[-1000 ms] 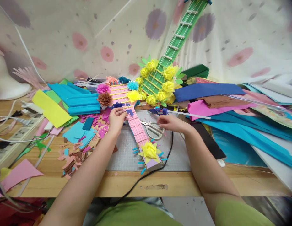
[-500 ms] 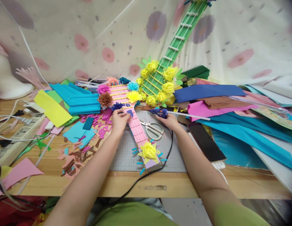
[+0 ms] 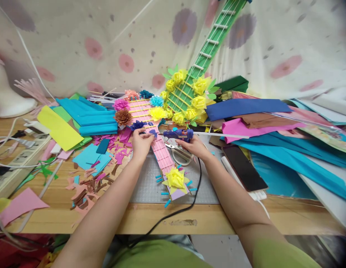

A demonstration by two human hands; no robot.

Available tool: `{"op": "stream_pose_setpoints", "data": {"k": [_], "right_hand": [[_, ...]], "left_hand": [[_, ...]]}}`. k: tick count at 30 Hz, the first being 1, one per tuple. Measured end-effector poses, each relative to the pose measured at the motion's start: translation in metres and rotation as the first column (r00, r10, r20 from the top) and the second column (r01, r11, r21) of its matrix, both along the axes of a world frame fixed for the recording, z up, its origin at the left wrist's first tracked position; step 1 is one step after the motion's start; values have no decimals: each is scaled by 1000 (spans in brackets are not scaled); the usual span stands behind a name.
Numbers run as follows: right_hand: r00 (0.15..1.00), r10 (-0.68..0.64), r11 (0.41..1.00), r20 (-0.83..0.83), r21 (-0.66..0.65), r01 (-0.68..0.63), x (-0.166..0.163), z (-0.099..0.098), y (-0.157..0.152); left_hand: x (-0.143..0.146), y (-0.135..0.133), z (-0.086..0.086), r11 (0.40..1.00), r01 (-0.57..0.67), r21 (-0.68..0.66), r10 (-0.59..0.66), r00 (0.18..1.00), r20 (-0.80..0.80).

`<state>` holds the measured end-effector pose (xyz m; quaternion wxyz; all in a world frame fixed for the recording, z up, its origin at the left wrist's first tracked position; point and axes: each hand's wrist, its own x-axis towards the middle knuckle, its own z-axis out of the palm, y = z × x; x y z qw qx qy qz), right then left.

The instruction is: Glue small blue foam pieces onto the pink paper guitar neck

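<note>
My left hand [image 3: 143, 143] pinches a small dark blue paper piece [image 3: 153, 133] over the neck of a pink paper guitar [image 3: 164, 155]. In my right hand [image 3: 194, 146] is a blue hot glue gun [image 3: 177, 134], its nozzle pointing left, close to the blue piece. A long white glue stick [image 3: 217, 134] juts from its back. Paper flowers ring the guitar's body, among them a dark blue flower [image 3: 137, 125] beside my left fingers. A yellow flower [image 3: 176, 178] sits on the guitar's head. Scissors [image 3: 182, 154] lie under my right hand, partly covered.
Behind stands a green paper guitar [image 3: 186, 87] with yellow flowers. Paper scraps [image 3: 87, 191] and folded blue paper [image 3: 95, 117] lie left, near a power strip [image 3: 25, 160]. A phone [image 3: 244, 167] and paper sheets lie right. The black cord [image 3: 173, 215] crosses the table's front edge.
My right hand has brought the glue gun leftward, so its nozzle is now close to the blue paper piece. My left hand keeps its pinch in nearly the same place.
</note>
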<state>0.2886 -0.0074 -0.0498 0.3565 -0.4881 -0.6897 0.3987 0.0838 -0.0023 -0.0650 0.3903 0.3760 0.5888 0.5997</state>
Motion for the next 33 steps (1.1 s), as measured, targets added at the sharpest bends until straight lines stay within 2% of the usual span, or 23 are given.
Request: {"op": "stream_pose_setpoints", "data": {"k": [14, 22, 33], "right_hand": [[998, -22, 1000, 57, 11, 21, 0, -4, 2], [999, -19, 1000, 48, 4, 19, 0, -3, 3], [999, -32, 999, 24, -12, 32, 0, -3, 3]], "left_hand": [[0, 1, -3, 1000, 4, 22, -4, 1000, 15], [3, -4, 6, 1000, 23, 14, -24, 999, 40], [6, -9, 12, 999, 51, 18, -50, 999, -18]]}}
